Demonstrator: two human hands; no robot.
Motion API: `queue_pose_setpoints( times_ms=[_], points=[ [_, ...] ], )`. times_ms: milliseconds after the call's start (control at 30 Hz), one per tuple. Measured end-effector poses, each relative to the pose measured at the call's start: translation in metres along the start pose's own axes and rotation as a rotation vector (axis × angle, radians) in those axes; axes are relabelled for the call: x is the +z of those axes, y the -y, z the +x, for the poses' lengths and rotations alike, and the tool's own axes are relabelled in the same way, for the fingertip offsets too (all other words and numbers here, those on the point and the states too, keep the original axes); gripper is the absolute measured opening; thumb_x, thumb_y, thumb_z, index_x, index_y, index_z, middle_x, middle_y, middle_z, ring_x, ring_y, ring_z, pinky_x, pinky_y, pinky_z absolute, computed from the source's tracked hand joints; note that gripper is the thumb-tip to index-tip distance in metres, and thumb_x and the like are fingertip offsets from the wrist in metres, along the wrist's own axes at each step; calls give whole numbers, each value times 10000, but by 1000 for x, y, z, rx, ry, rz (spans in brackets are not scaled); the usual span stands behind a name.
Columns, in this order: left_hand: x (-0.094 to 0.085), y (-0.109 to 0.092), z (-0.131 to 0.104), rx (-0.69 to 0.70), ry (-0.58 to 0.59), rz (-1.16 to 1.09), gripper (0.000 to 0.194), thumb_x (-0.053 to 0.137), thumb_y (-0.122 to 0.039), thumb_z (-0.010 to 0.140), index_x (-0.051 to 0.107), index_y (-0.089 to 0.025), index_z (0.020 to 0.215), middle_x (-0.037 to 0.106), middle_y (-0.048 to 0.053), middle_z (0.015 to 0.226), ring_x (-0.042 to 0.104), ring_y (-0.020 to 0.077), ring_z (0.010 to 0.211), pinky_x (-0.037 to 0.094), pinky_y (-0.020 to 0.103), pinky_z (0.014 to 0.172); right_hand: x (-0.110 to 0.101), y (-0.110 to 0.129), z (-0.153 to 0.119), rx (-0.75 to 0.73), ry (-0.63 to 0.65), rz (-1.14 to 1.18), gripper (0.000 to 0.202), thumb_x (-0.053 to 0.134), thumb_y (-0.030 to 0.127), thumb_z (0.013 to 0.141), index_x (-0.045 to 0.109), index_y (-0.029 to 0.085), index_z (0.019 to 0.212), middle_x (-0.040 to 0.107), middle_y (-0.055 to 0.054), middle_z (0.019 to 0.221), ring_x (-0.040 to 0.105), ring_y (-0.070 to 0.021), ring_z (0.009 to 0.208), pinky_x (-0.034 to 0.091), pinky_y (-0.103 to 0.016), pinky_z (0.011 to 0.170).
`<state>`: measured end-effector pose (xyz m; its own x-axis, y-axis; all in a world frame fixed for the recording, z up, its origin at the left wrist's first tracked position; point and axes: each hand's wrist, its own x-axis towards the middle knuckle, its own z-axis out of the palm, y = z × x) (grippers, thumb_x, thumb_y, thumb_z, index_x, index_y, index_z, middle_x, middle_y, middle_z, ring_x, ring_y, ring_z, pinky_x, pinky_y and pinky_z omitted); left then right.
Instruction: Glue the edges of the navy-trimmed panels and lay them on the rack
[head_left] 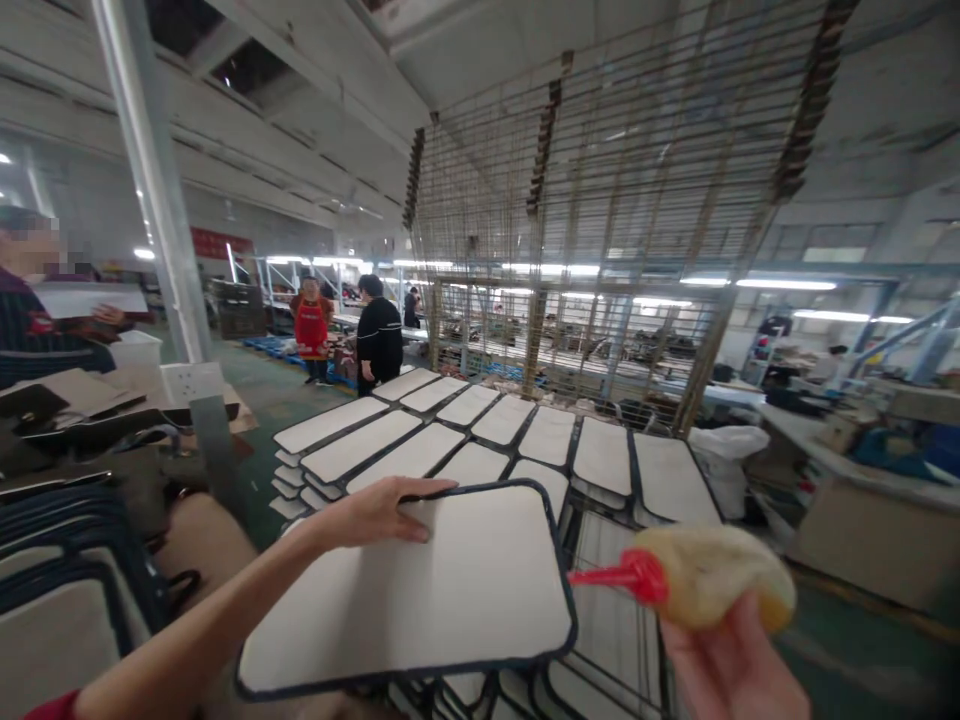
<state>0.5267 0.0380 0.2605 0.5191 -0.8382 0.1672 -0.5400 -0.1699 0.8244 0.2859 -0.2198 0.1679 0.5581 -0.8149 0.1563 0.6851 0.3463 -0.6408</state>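
Observation:
My left hand [386, 515] grips the upper edge of a white panel with dark blue edging [480, 590], thumb on its pale face. The panel is tilted toward me above a layered spread of similar panels. In my right hand [731, 655] is a yellowish squeeze bottle with a red nozzle [709, 580], my fingers wrapped round its underside. The nozzle tip points left and appears at the panel's right dark edge; whether it touches, I cannot tell. Rows of pale panels [469, 405] lie beyond on a rack, stacked in several layers.
A tall wire rack [615, 190] slants up behind the panels. Left stand a metal post [161, 190] and a pile of dark-edged pieces [67, 590]. A person holding a pale sheet [94, 300] is at far left; others stand farther back. A white sack [727, 460] sits right.

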Motion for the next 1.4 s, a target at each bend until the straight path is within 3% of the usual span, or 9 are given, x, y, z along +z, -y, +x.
queue_pose_setpoints(
  times_ms=[33, 100, 233, 367, 500, 700, 933, 1233, 1400],
  points=[
    [0, -2, -3, -12, 31, -7, 621, 745, -210, 658, 610, -251, 1263, 627, 50, 1276, 612, 247, 1097, 501, 286, 877, 8, 14, 9, -77, -94, 8, 323, 763, 427, 727, 691, 317, 1022, 724, 36, 981, 692, -149, 839, 590, -219, 692],
    [1, -6, -7, -28, 78, 9, 600, 737, -181, 654, 628, -267, 1237, 624, 43, 1280, 616, 253, 1097, 516, 276, 844, 27, 36, 23, -142, -117, -6, 513, 845, 393, 605, 669, 297, 1078, 702, 46, 1068, 677, -153, 895, 592, -231, 712],
    [2, -20, -13, -48, 131, 33, 581, 727, -118, 636, 657, -288, 1187, 641, 41, 1254, 656, 255, 1040, 538, 266, 790, 48, 55, 40, -269, -10, -76, 588, 912, 368, 437, 700, 255, 973, 725, 13, 903, 681, -165, 790, 584, -251, 700],
    [1, -33, -18, -20, 124, 25, 553, 761, -110, 607, 694, -280, 1128, 683, 54, 1180, 708, 255, 893, 554, 284, 763, 42, 56, 49, -251, 50, -125, 577, 917, 335, 425, 698, 256, 952, 718, 6, 798, 675, -166, 691, 580, -257, 649],
    [0, -36, -21, -55, 159, 43, 551, 759, -134, 626, 684, -270, 1154, 680, 53, 1187, 681, 271, 980, 542, 281, 804, 35, 52, 59, -229, 97, -166, 526, 919, 331, 408, 711, 246, 883, 701, -11, 700, 662, -170, 618, 580, -269, 630],
    [-5, -30, -22, -128, 235, 51, 610, 749, -222, 687, 597, -246, 1277, 589, 61, 1326, 650, 254, 1040, 533, 277, 838, 33, 50, 64, -278, 158, -228, 393, 902, 321, 442, 715, 254, 782, 672, -6, 632, 649, -141, 588, 558, -206, 611],
    [-11, -22, -21, -137, 324, 87, 710, 767, -329, 702, 515, -220, 1357, 491, 81, 1424, 614, 273, 1094, 520, 273, 877, 34, 51, 65, -281, 197, -225, 464, 895, 307, 420, 719, 268, 848, 688, 0, 688, 661, -152, 609, 568, -216, 671],
    [-19, -17, -20, -61, 387, 70, 656, 761, -350, 724, 546, -210, 1328, 588, 72, 1325, 551, 283, 1190, 482, 294, 939, 34, 48, 65, -324, 264, -272, 449, 882, 341, 450, 720, 247, 859, 675, -23, 647, 664, -183, 584, 573, -248, 609],
    [-24, -13, -18, 1, 359, 75, 606, 745, -311, 748, 556, -223, 1317, 600, 41, 1313, 552, 253, 1188, 438, 263, 977, 35, 47, 61, -302, 261, -273, 448, 879, 369, 464, 725, 248, 868, 683, -48, 641, 672, -194, 593, 570, -246, 609]
  ],
)
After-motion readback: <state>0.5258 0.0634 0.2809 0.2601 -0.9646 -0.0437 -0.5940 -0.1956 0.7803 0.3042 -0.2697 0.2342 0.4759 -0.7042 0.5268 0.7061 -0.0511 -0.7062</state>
